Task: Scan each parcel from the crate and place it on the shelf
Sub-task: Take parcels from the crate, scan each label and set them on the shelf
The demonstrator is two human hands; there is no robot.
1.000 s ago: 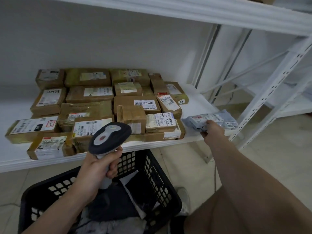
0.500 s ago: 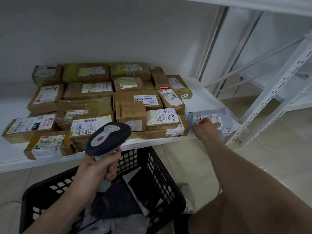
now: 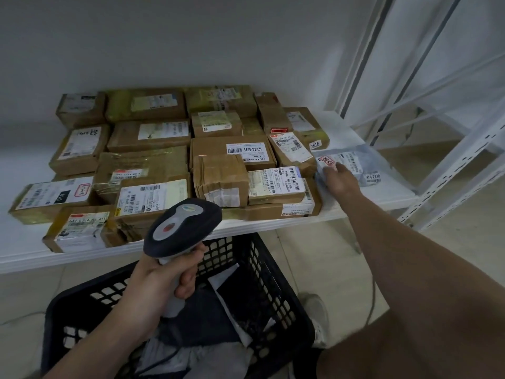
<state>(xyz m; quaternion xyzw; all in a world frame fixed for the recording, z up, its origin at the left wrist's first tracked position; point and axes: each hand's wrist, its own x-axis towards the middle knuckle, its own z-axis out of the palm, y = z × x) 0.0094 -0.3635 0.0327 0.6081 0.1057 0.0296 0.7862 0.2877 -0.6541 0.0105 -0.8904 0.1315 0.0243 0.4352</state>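
Grey plastic parcel (image 3: pixel 358 162) lies on the white shelf (image 3: pixel 388 194). The right hand (image 3: pixel 340 181) grips its near corner, thumb on the label, and brown boxes (image 3: pixel 232 154) crowd left of that hand. The left hand (image 3: pixel 155 288) clasps the scanner (image 3: pixel 183 228), with the black crate (image 3: pixel 262 266) below it.

We read "12V4A-5525", upside down, on the white label of the flat brown cardboard box (image 3: pixel 213 149) at mid-shelf. A small white sticker (image 3: pixel 314 144) on the yellow-taped brown box (image 3: pixel 306 121) says "1218". The grey plastic mailer bag (image 3: pixel 363 162) shows "2610". The long brown box (image 3: pixel 41 199) at left bears "010".
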